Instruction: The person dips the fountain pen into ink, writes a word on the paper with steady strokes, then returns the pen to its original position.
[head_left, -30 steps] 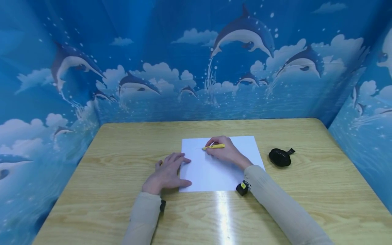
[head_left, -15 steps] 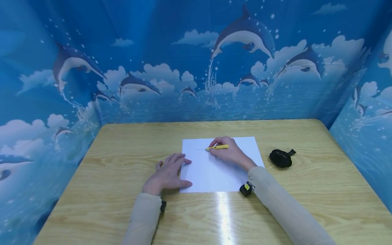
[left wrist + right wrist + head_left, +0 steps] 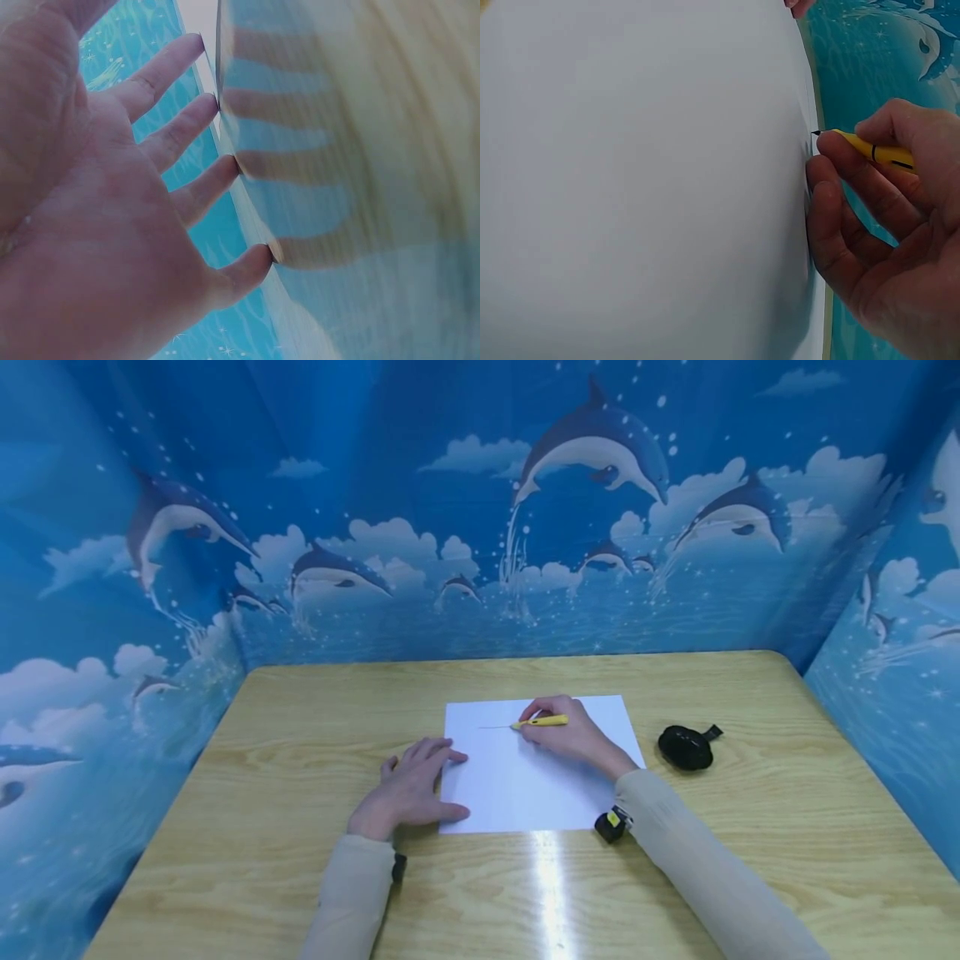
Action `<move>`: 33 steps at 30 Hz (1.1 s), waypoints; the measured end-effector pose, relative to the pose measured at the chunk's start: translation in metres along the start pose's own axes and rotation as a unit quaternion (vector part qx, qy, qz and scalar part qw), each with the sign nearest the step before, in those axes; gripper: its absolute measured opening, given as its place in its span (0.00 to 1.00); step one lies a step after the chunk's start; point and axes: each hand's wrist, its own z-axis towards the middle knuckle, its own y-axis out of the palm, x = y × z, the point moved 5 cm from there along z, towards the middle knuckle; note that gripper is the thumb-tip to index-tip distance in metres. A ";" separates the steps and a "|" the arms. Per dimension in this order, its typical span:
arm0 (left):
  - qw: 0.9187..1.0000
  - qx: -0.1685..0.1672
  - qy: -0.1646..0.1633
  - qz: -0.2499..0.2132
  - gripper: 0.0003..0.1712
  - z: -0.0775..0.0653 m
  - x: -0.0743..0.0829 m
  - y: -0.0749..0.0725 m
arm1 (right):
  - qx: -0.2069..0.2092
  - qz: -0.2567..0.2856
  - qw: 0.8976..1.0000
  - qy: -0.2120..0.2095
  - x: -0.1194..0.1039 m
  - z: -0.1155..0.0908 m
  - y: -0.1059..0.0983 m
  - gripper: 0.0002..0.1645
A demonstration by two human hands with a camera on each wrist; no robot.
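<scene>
I have the wooden table (image 3: 300, 735) under the grip, white paper (image 3: 510, 785) directly beneath, my left hand (image 3: 408, 789) spread at the paper's edge, left of the grip, my right hand (image 3: 572, 732) pinching the yellow pen (image 3: 551, 720), a thin line (image 3: 492, 727) just left of it.

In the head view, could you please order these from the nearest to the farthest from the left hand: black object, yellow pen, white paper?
1. White paper: its left edge lies under the left hand.
2. Yellow pen: farther right, in the right hand.
3. Black object: right of the paper.
</scene>
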 end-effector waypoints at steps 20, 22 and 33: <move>1.000 0.007 0.011 -0.005 0.41 -0.001 -0.001 0.000 | 0.004 0.010 1.000 0.008 0.004 -0.008 -0.010 0.11; 1.000 0.007 0.011 -0.006 0.41 -0.001 -0.001 0.000 | 0.004 0.011 1.000 0.013 0.004 -0.008 -0.010 0.11; 1.000 0.005 0.010 -0.008 0.41 -0.003 0.000 -0.001 | 0.006 0.010 1.000 0.010 0.009 -0.009 -0.012 0.10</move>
